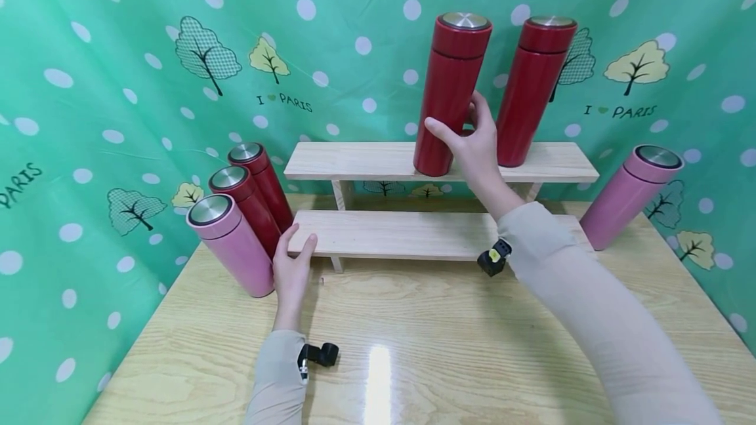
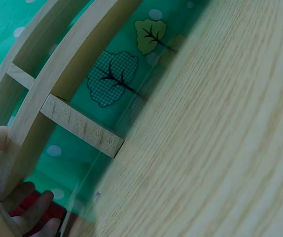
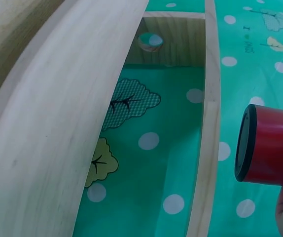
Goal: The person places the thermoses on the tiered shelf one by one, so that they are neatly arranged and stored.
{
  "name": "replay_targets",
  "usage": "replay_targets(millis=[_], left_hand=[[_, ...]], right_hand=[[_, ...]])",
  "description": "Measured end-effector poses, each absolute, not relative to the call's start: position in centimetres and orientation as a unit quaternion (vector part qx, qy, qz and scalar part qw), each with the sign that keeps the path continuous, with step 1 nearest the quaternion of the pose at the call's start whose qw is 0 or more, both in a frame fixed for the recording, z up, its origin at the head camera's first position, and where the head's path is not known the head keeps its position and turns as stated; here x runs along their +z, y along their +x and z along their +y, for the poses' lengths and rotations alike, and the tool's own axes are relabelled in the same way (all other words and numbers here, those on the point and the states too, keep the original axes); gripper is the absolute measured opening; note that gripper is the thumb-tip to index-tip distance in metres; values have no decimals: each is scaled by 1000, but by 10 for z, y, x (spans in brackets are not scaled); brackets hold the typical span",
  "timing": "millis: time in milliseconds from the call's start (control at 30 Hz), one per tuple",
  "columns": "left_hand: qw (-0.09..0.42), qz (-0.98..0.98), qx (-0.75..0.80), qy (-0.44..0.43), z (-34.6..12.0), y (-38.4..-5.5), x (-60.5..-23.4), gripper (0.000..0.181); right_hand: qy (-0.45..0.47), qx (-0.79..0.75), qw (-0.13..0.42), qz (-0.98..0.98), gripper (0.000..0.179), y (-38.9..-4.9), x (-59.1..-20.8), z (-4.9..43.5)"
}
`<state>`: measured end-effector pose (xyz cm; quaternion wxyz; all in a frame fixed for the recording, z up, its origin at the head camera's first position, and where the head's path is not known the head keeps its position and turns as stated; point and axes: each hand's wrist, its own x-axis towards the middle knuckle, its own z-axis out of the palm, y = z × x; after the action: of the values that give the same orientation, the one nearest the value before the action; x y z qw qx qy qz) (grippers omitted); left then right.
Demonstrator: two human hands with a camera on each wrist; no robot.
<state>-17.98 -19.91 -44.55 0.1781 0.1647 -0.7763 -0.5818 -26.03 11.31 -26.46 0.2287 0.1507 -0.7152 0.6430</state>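
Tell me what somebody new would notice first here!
Probably the red bottle in the right hand, held up at the upper shelf beside another red bottle. Next, the bright green curtain behind, with its pale dots and trees. Then maybe the pink bottle standing at the far right.

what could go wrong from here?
1. The right hand holds a red bottle off the upper shelf; set too far forward, it may tip.
2. The neighbouring bottle stands close; a bump might topple it.
3. The left hand grips the lower shelf; a tug might shift it.
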Motion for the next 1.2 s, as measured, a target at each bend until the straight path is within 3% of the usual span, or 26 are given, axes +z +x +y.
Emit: replay_targets(millis=[467,1200], left_hand=[[180,-776,-581,165,-199,-179,-445,59],[190,-777,-574,173,-197,-180,-445,56]], right_hand=[[131,604,218,-755,78,-287,-263,113],[111,592,189,-776,83,-295,-272,110]])
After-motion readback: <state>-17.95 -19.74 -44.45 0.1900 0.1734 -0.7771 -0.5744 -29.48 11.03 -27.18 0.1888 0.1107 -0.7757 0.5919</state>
